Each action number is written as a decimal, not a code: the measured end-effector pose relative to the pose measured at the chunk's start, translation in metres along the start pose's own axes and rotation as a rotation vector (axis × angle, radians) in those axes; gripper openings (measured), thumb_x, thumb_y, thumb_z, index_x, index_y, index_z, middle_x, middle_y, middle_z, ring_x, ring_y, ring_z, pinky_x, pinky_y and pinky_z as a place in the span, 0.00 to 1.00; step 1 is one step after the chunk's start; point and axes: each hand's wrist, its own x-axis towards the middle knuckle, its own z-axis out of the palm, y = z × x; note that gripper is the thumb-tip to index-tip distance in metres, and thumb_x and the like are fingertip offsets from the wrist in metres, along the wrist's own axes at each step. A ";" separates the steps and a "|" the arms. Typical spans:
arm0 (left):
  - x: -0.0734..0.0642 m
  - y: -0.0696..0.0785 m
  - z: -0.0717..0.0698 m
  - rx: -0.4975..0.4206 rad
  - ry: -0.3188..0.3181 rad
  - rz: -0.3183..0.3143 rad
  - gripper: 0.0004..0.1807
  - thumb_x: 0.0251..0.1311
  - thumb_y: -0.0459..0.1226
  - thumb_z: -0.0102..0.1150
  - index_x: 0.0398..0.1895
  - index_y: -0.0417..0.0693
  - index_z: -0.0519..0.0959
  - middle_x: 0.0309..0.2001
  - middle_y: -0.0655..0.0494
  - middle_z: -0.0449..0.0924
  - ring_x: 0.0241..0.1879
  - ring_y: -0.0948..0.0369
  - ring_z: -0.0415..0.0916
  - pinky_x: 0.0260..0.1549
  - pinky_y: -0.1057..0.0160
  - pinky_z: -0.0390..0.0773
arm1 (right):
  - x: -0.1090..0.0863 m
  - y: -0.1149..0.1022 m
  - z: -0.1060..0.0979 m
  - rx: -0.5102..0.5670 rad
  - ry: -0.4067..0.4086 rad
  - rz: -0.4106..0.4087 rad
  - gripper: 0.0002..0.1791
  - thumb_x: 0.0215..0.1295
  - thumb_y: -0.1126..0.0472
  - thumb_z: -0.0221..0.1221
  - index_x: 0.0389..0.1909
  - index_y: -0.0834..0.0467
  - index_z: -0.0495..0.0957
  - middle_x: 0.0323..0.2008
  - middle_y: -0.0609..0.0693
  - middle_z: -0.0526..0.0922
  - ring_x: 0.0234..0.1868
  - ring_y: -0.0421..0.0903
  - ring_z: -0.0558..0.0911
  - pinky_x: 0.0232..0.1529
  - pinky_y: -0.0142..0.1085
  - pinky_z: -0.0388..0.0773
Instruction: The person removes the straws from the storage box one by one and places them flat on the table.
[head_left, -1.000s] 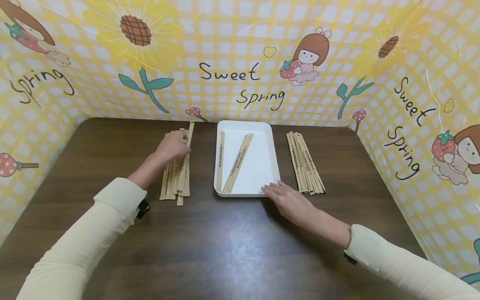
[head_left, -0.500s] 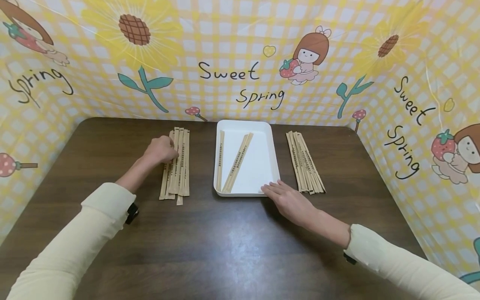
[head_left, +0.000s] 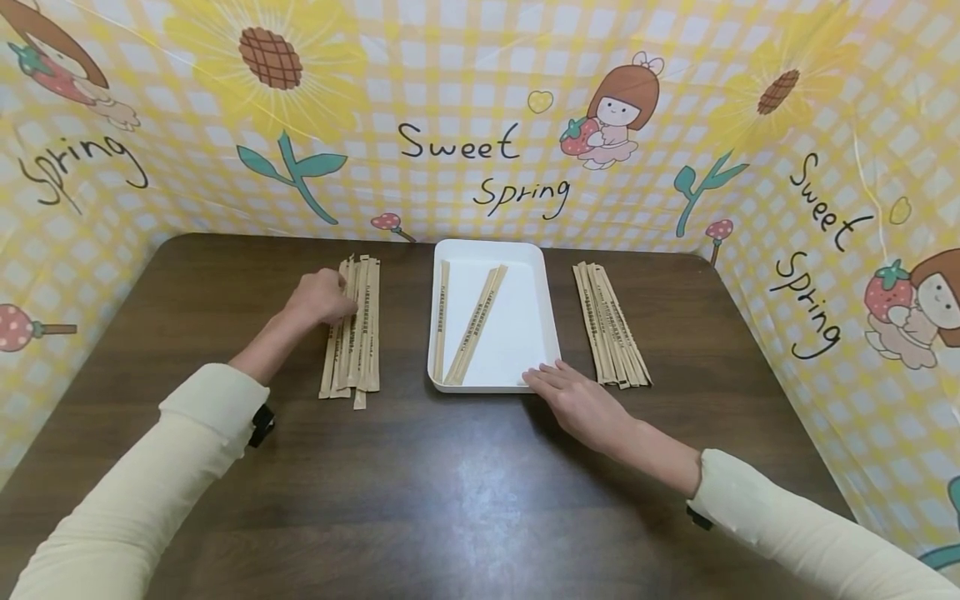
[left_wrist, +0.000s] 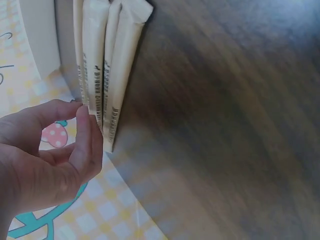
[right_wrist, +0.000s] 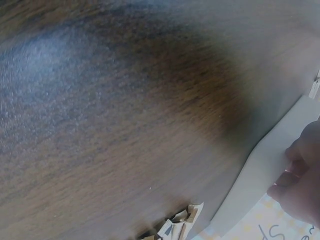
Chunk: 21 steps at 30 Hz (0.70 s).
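Observation:
At the left pile of paper-wrapped chopsticks point(head_left: 366, 333), my left hand point(head_left: 321, 297) pinches at a packet near the upper part of the pile. The left wrist view shows thumb and fingertips meeting at the edge of a packet point(left_wrist: 94, 65); the exact grip is partly hidden by the fingers. My right hand point(head_left: 581, 404) rests its extended fingers on the near right corner of the white tray point(head_left: 551, 333). Several wrapped chopsticks point(head_left: 476, 325) lie in the tray, one along its left wall and others slanted. In the right wrist view, fingers point(right_wrist: 295, 187) lie over the tray wall point(right_wrist: 265, 160).
Right of the tray lies a second pile of paper-wrapped chopsticks point(head_left: 609, 325). The dark wooden table point(head_left: 450, 500) meets a yellow checked cloth point(head_left: 465, 83) that stands round its back and sides. Dark camera mounts point(head_left: 261, 425) sit under both sleeves.
My left hand has moved slightly left and down. The packet that stuck up past the left pile's far end now lies down among the others. The right hand and tray stay put.

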 end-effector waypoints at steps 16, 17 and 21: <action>-0.004 0.059 0.006 -0.016 0.008 0.180 0.34 0.60 0.36 0.57 0.69 0.30 0.65 0.42 0.38 0.82 0.27 0.52 0.81 0.51 0.48 0.77 | 0.000 -0.001 -0.002 -0.002 -0.002 0.002 0.21 0.61 0.77 0.58 0.56 0.68 0.78 0.53 0.61 0.83 0.54 0.56 0.83 0.62 0.50 0.74; -0.004 0.065 0.007 -0.012 0.003 0.186 0.34 0.59 0.36 0.57 0.69 0.31 0.65 0.44 0.37 0.81 0.28 0.51 0.81 0.50 0.49 0.78 | 0.000 -0.001 -0.002 -0.001 -0.003 0.003 0.21 0.61 0.77 0.58 0.56 0.68 0.78 0.53 0.61 0.83 0.54 0.56 0.83 0.62 0.50 0.74; -0.003 0.085 0.013 0.009 -0.014 0.198 0.35 0.57 0.35 0.59 0.69 0.34 0.66 0.52 0.36 0.77 0.39 0.50 0.78 0.39 0.55 0.80 | 0.000 -0.001 -0.002 0.000 -0.010 0.004 0.21 0.61 0.77 0.57 0.57 0.69 0.78 0.53 0.61 0.83 0.54 0.56 0.82 0.63 0.50 0.73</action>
